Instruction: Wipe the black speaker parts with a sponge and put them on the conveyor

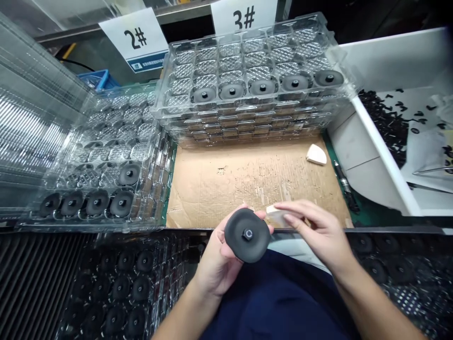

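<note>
Left hand (216, 259) is closed around the edge of a round black disc (255, 248), holding it tilted toward the camera so that its dished face and small raised centre show; the disc hides most of the fingertips behind it. Right hand (316, 226), a little apart from the left, pinches a small white piece (278, 216) between thumb and fingers. That piece is just beside the disc's upper edge, partly covered by the fingers and blurred, and I cannot tell whether it touches the disc.

Both forearms are cut off by the lower border, above dark blue clothing (283, 297). Low beside the left forearm, in shadow, lies a tray of black discs (120, 288); more discs (399, 269) beside the right forearm are too dim to count.

Just beyond the hands, a worn cardboard sheet (205, 189) covers part of the bench. On its far right part rests a white wedge (316, 155), and past its right edge lies a dark pen-like tool (343, 182). Left of the hands, a clear tray (123, 125) carries five discs in its near rows; glare blurs its far cells. Right of the hands, a white bin (384, 158) holds small black parts (384, 123), its right side cut off.

Farther ahead, a stack of clear trays (255, 59) has five discs along the top one's near row. Behind hang a "2#" sign (136, 40) and a "3#" sign (244, 16), the latter cropped at the top.
</note>
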The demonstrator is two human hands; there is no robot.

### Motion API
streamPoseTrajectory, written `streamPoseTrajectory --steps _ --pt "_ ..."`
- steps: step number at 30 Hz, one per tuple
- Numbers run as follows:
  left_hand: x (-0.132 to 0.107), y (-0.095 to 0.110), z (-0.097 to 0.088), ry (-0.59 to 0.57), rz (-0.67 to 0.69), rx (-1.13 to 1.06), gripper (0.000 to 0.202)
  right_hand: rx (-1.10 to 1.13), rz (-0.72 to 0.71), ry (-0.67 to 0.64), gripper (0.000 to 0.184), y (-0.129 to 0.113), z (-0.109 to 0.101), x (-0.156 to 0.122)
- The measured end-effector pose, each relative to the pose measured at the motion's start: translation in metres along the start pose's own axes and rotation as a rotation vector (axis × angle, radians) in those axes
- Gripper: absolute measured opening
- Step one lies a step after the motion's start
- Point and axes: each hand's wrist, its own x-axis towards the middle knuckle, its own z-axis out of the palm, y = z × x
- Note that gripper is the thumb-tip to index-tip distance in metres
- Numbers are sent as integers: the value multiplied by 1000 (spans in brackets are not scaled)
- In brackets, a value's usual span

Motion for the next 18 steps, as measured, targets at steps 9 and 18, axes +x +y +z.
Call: streamPoseTrajectory --steps 9,18 --pt "7 -3 5 122 -44 26 58 -48 100 152 23 -18 5 1" --pt "2 -12 -5 179 19 95 64 -78 -337 -188 20 -86 8 4"
